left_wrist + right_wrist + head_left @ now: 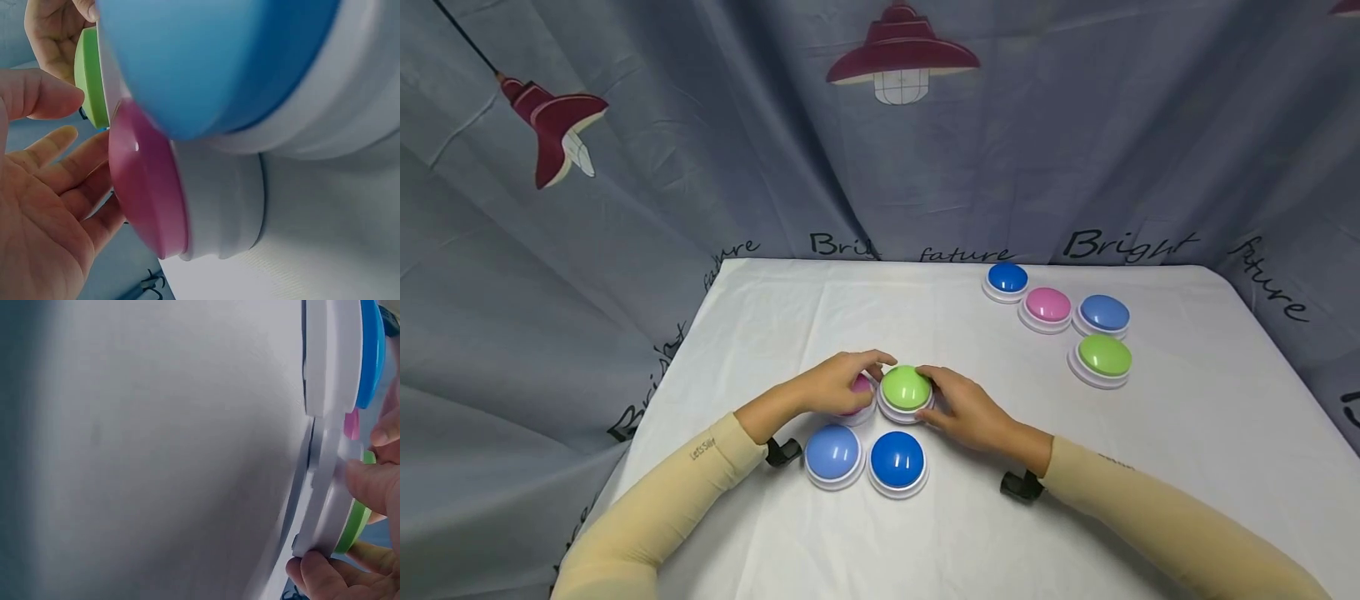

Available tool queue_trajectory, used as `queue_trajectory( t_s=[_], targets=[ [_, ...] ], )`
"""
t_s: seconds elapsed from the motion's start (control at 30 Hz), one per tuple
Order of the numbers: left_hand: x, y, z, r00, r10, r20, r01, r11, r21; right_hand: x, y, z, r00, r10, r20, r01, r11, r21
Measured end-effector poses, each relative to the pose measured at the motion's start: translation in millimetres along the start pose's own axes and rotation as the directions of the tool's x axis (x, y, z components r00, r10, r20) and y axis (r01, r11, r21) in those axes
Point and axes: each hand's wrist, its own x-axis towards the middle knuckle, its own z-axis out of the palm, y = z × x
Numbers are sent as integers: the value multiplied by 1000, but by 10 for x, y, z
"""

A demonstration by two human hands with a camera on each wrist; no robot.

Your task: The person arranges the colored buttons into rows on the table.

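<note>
A green push button [906, 387] with a white round base stands between the two hands. My right hand [966, 408] holds it from the right; in the right wrist view the thumb presses the white base [328, 503] and the fingers curl against its side. The base tilts slightly there, with a gap to the cloth. Over a pink push button [859, 393] lies my left hand [831, 385], which partly hides it. In the left wrist view the left fingers spread loosely beside the pink dome [147, 181]. Nearer me sit a light blue button [832, 452] and a dark blue button [897, 460].
Toward the back right of the white-covered table [760, 317] stands another group: a dark blue button [1007, 277], a pink button [1048, 306], a light blue button [1104, 312] and a green button [1105, 356]. Grey printed curtain [700, 125] surrounds the table.
</note>
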Motion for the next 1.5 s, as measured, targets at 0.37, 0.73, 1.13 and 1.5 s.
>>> queue_trajectory(
  t_s=[0.37,0.73,1.13,1.5],
  targets=[
    [-1,27,27,999,22,32,-24,998,51,-60,-16,17,999,-41,-4,40,999,-9],
    [-1,30,40,998,41,44,-44,997,67,-76,-15,23,998,-65,14,65,998,-21],
    [0,35,59,998,-29,52,20,986,163,-61,4,35,996,-63,61,65,997,-28],
    [383,112,-45,998,-55,16,52,986,156,36,220,-323,1000,-6,11,5,999,51]
  ],
)
